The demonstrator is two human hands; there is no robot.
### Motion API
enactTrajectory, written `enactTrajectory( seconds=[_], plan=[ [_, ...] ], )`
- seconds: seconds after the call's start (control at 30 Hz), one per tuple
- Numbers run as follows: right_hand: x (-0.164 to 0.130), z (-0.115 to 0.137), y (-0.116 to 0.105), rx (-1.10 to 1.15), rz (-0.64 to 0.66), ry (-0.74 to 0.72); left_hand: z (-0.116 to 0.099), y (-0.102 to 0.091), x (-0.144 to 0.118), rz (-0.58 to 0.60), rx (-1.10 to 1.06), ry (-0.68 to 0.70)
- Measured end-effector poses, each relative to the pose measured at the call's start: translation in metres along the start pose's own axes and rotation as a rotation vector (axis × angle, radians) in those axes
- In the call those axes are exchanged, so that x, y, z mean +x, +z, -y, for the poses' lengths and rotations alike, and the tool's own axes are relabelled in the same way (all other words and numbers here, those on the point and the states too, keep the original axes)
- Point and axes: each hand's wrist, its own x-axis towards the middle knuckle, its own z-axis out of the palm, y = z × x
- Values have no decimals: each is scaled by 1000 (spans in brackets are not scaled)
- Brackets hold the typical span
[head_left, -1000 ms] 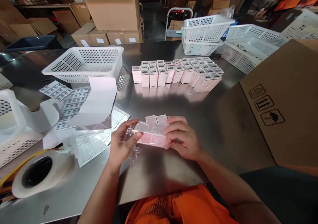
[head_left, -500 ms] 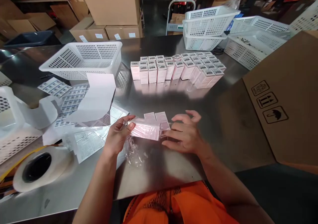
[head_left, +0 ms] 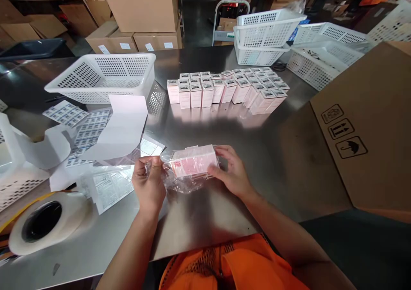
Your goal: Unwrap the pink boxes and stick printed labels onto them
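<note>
Held a pink-and-white carton (head_left: 194,161) lengthwise between both grips, tilted slightly, right end higher. Had the right grip (head_left: 234,174) curled around that right end, thumb on the front face and fingers behind the upper edge, spread no wider than the carton between them. Had the left grip (head_left: 148,185) pinched tight, thumb against fingers, on clear plastic wrap (head_left: 181,186) just beside the carton's left end. Saw the wrap crumpled below the carton, between the grips; could not tell how far around the carton. Glimpsed a pale box edge (head_left: 192,147) directly behind the carton, otherwise hidden. Could not tell of any contact between the held carton and the metal surface (head_left: 192,225) beneath.

Saw printed sheets (head_left: 111,189) near the left grip, on its outer side, and a tape roll (head_left: 73,215) farther left. Found a creased white sheet (head_left: 122,131) beyond the left grip, partly over label sheets (head_left: 91,129), with a perforated white basket (head_left: 147,75) farther out. Noted upright pink cartons (head_left: 207,95) grouped closely, well ahead of both grips. Noted stacked white baskets (head_left: 257,38) beyond those, and a large cardboard box (head_left: 379,118) well right of the right grip.
</note>
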Motion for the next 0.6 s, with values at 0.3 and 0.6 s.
enactTrajectory(
  seconds=[0.3,0.6],
  plan=[
    [56,-44,-82,78,-133,252,-27,-33,40,-148,34,9],
    [35,-27,-73,-393,446,145,-35,-27,2,1004,1038,274]
  ],
)
